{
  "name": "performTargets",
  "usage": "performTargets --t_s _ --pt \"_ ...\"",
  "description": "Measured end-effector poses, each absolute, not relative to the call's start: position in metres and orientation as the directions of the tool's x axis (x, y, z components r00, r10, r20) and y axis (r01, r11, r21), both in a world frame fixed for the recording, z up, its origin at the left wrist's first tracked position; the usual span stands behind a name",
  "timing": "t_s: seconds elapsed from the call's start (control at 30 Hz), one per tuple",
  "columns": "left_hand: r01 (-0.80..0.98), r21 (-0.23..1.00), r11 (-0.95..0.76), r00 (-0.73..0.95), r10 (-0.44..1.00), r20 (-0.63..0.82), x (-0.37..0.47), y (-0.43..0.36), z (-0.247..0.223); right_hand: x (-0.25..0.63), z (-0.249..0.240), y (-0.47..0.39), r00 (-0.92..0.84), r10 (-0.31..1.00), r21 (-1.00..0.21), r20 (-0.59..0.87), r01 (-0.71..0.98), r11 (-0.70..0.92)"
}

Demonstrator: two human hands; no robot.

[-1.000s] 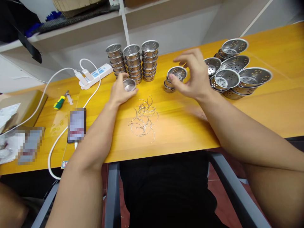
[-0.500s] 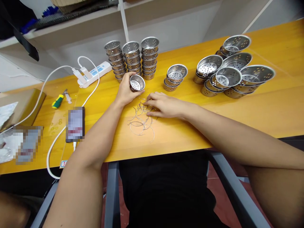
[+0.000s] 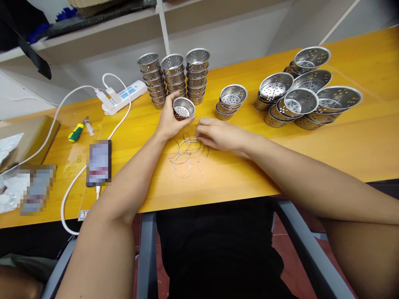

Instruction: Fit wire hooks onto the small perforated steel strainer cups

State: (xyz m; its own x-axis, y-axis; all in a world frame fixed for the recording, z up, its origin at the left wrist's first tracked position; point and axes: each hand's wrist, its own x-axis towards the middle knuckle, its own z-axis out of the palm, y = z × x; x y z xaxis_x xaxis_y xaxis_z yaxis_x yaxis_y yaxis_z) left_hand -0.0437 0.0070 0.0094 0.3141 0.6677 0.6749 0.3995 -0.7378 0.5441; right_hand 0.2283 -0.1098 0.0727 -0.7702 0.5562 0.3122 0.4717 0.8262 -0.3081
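Observation:
My left hand (image 3: pixel 168 121) is closed around a small perforated metal cup (image 3: pixel 183 109), its mouth tilted up toward me. Just to the right, my right hand (image 3: pixel 215 133) is pinched at the upper right edge of a loose pile of thin curved wires (image 3: pixel 188 160), and its fingertips hold a wire. The rest of the pile lies on the yellow table below both hands. Behind my left hand stand tall stacks of the same cups (image 3: pixel 196 77). A shorter stack (image 3: pixel 230 101) is to the right, behind my right hand.
Several wider cup stacks (image 3: pixel 301 101) stand at the right. On the left are a white power strip (image 3: pixel 126 97) with cables, a green and yellow screwdriver (image 3: pixel 75 132), a phone (image 3: pixel 99 162), another blurred device (image 3: pixel 39 189) and a cardboard box (image 3: pixel 40 133).
My left hand and the cup have shifted slightly right. The fingers of my right hand, spread over the wires before, have drawn together, and some wires have shifted.

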Motion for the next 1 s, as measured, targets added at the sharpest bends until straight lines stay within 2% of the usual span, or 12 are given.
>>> performTargets --t_s 0.1,0.2,0.33,0.8,1.0 --pt "0.405 0.531 -0.744 0.261 0.651 0.713 -0.047 0.010 0.011 0.234 0.076 -0.107 -0.744 0.549 -0.407 0.380 0.399 0.822" --pt "0.395 0.543 -0.742 0.235 0.652 0.720 -0.047 0.009 0.013 0.239 0.080 -0.105 -0.735 0.534 -0.449 0.418 0.345 0.824" --pt "0.355 0.579 -0.734 0.222 0.668 0.710 -0.044 0.005 0.012 0.241 0.083 -0.104 -0.723 0.532 -0.459 0.442 0.327 0.826" --pt "0.304 0.520 -0.798 0.247 0.594 0.766 -0.036 0.011 0.010 0.245 0.090 -0.104 -0.625 0.538 -0.457 0.566 0.305 0.836" --pt "0.291 0.538 -0.791 0.241 0.605 0.759 -0.031 0.013 0.005 0.242 0.086 -0.104 -0.631 0.484 -0.434 0.607 0.247 0.866"
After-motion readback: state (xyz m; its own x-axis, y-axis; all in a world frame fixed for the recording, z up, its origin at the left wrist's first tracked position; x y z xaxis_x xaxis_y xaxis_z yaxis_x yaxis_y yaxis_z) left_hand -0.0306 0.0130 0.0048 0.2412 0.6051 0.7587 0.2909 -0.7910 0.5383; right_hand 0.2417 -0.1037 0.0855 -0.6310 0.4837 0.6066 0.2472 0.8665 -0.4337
